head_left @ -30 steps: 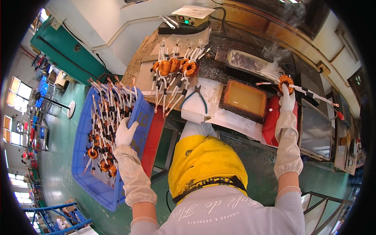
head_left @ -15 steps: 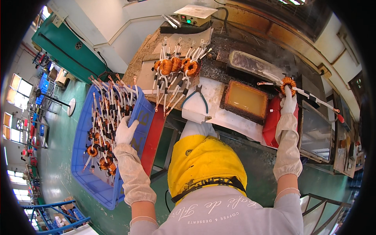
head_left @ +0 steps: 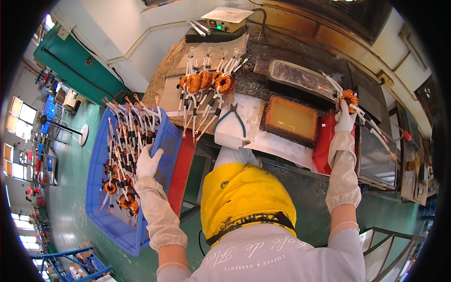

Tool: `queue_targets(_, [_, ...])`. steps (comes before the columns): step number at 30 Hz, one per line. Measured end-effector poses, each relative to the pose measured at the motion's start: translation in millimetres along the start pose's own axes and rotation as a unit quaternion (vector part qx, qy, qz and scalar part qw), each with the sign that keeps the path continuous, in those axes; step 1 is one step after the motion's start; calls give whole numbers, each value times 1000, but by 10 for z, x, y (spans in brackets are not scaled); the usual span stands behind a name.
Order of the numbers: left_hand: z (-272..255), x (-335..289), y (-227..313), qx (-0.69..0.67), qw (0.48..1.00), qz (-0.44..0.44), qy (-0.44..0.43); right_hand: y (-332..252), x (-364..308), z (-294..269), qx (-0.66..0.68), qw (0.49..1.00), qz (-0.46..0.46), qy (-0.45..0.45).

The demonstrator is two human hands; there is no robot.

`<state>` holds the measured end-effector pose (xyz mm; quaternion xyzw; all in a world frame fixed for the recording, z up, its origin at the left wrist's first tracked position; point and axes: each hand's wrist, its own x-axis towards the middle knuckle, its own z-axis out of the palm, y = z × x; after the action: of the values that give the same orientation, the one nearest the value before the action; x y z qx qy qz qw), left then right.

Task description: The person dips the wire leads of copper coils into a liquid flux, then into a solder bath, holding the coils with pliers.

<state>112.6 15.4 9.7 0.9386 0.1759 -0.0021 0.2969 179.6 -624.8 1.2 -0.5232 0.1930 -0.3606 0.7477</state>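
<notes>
My gloved right hand [head_left: 345, 123] grips a ring-shaped copper-wound coil [head_left: 348, 97] at the right of the bench. White leads with metal lugs stick out of that coil on both sides. Below the coil stands a red box [head_left: 324, 145], close to my right wrist. My gloved left hand [head_left: 148, 164], thumb and fingers apart, is at the right side of a blue crate [head_left: 167, 141]. Inside the crate lie several copper coils [head_left: 127, 202], their white leads [head_left: 123, 141] pointing up next to my fingers; I see nothing held there.
On the bench, a group of coils [head_left: 193, 83] rests on cardboard near pliers [head_left: 233, 120]. A rectangular pot of amber liquid [head_left: 291, 120] sits in the middle, with a dull grey-topped rectangular pot [head_left: 300, 81] behind it. A control box [head_left: 227, 21] with a green light stands at the back.
The coil in my right hand has turned; its right-hand leads now slope further down and its left-hand leads point further up. My left hand stays by the crate. The whole view has shifted slightly.
</notes>
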Motion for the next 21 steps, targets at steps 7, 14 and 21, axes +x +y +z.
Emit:
queue_targets(7, [9, -13, 6, 8, 1000, 14, 17, 72, 124, -45, -25, 1000, 15, -5])
queue_targets(14, [4, -9, -1, 0, 1000, 12, 6, 72, 119, -28, -46, 999, 11, 8])
queue_targets(21, [-2, -39, 48, 6, 1000, 14, 15, 99, 162, -54, -70, 997, 14, -4])
